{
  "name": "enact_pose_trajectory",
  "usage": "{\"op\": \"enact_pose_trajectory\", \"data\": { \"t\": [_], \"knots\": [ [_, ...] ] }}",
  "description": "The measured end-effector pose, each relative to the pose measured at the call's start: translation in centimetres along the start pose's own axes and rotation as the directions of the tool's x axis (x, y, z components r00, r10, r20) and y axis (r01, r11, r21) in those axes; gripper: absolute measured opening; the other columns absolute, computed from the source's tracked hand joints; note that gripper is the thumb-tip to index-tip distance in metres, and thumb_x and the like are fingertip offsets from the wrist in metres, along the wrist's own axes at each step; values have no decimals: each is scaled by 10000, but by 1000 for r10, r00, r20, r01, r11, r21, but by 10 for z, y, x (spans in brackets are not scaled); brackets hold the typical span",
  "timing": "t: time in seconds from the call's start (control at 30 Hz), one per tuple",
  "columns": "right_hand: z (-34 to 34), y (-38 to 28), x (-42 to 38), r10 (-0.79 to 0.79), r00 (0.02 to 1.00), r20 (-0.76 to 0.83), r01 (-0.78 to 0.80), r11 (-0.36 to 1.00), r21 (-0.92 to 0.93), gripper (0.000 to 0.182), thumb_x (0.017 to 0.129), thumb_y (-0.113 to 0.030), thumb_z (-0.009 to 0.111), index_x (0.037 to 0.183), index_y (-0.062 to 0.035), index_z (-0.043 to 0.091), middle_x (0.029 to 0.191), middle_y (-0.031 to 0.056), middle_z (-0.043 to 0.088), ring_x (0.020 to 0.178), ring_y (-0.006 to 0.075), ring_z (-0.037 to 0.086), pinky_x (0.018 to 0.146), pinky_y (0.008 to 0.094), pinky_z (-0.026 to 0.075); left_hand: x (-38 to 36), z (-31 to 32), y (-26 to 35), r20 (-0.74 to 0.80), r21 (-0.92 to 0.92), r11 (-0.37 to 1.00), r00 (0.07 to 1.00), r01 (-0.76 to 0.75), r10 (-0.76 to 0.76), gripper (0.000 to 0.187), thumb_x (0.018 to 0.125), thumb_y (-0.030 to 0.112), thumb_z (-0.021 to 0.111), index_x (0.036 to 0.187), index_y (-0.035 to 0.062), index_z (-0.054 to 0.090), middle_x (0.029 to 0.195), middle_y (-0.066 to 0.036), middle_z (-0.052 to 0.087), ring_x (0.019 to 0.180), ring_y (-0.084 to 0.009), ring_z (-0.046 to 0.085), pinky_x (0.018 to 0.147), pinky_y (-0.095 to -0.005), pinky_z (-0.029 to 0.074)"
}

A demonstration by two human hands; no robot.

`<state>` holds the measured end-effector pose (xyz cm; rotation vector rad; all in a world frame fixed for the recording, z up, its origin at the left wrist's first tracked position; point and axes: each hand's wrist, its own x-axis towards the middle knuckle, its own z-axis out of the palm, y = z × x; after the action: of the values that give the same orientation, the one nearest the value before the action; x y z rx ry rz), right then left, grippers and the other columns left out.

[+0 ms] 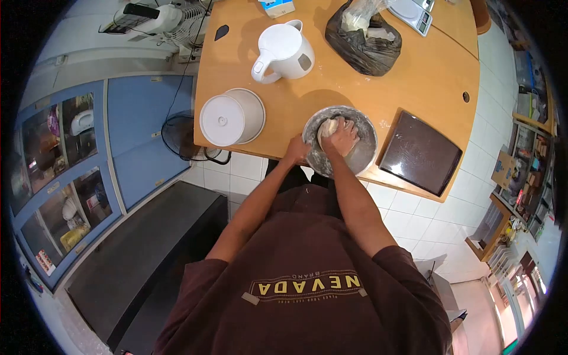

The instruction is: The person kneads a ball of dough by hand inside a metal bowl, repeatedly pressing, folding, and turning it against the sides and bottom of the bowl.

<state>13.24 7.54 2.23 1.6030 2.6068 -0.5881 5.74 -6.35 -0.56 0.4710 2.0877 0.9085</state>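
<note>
A metal mixing bowl (370,127) dusted with flour stands at the table's near edge. My left hand (297,149) is closed on the bowl's left rim. Inside the bowl, my right hand (342,139) presses on a pale lump of dough (325,129), its fingers curled over the far side. The palm covers part of the dough. Left of the bowl is a white lidded tub (248,115), and beyond it a white electric kettle (286,50).
On the wooden table (408,83) are a dark shiny rectangular slab (421,152) at right, a black plastic bag (364,50) and a white scale (412,13) at the back. A blue cabinet (151,118) and fan (189,26) stand at left.
</note>
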Motion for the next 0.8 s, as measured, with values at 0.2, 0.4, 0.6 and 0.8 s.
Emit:
{"op": "enact_pose_trajectory", "data": {
  "t": [0.2, 0.4, 0.6, 0.8],
  "knots": [
    [2, -18, 9, 368, 927, -65, -353, 920, 170, 401, 826, -355, 637, 1157, -140, 568, 1193, 181, 515, 1177, 388, 461, 931, 582, 391, 14, -19, 30, -69, 251, 967, 997, 50, -33, 323, 768, 203, 638, 976, -41, 679, 926, -285, 667, 935, -460, 630, 833, -491, 504],
    [-4, 7, 25, 249, 959, 139, -279, 917, 283, 489, 829, -306, 662, 1246, -97, 516, 1226, 239, 492, 1193, 415, 453, 928, 552, 441, 30, -26, 54, -209, 182, 983, 978, 37, 2, 295, 780, 157, 670, 999, -39, 682, 929, -253, 681, 915, -427, 648, 827, -484, 504],
    [-57, 30, 11, -287, 937, 199, 240, 943, 231, 555, 874, -323, 613, 1321, -31, 461, 1283, 280, 479, 1221, 454, 438, 1016, 513, 396, 24, -7, 55, -387, -80, 989, 918, -128, 88, 330, 782, 10, 619, 1104, -59, 631, 986, -257, 673, 958, -405, 649, 865, -447, 497],
    [-35, 30, 25, -669, 739, 80, 668, 743, 47, 530, 896, -324, 575, 1324, -32, 458, 1311, 250, 459, 1206, 439, 437, 1004, 541, 361, 21, -12, 59, -350, -53, 955, 901, -293, 257, 512, 733, -68, 568, 1244, -79, 538, 1125, -288, 625, 1082, -429, 596, 956, -434, 459]
  ]
}}
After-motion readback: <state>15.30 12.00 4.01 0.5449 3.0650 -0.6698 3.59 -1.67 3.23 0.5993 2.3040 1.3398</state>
